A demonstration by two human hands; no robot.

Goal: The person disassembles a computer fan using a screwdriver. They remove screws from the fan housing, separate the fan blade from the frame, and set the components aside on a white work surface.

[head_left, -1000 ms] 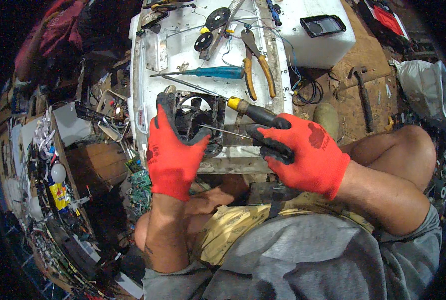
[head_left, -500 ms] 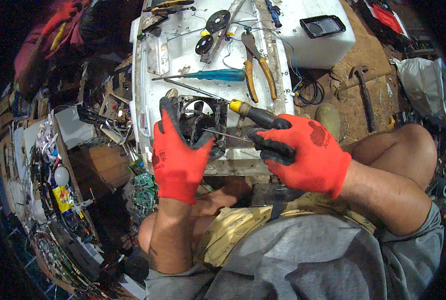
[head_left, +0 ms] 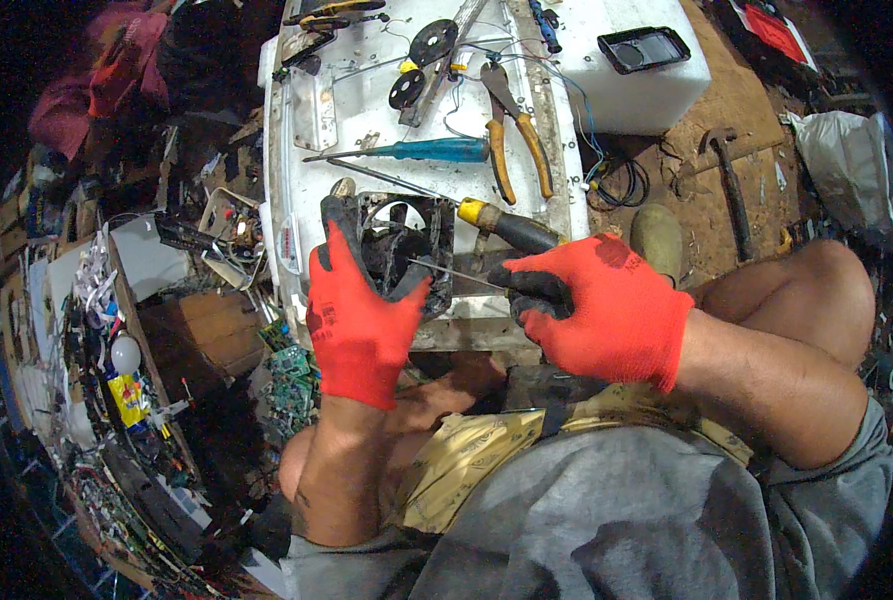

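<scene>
A black cooling fan (head_left: 394, 244) with a square frame lies on the near part of the white bench panel. My left hand (head_left: 361, 315), in a red glove with dark fingertips, grips the fan from its left and near side, thumb and fingers spread around it. My right hand (head_left: 601, 315), gloved alike, is closed on a screwdriver (head_left: 461, 274); its handle is hidden in the fist. The thin shaft points left, and its tip meets the middle of the fan. Just beyond the right hand lies another screwdriver (head_left: 506, 226) with a yellow and black handle.
Across the panel lie a blue screwdriver (head_left: 436, 150), yellow-handled pliers (head_left: 517, 130), black discs (head_left: 433, 43) and loose wires. A white foam block (head_left: 636, 100) bears a black frame (head_left: 644, 49). A hammer (head_left: 731, 195) rests on the right; circuit boards (head_left: 291, 375) pile up left.
My right hand has shifted slightly, its fingers drawn lower and off the yellow and black handle. The left hand and fan stay put. A red-gloved hand at far upper left has moved down.
</scene>
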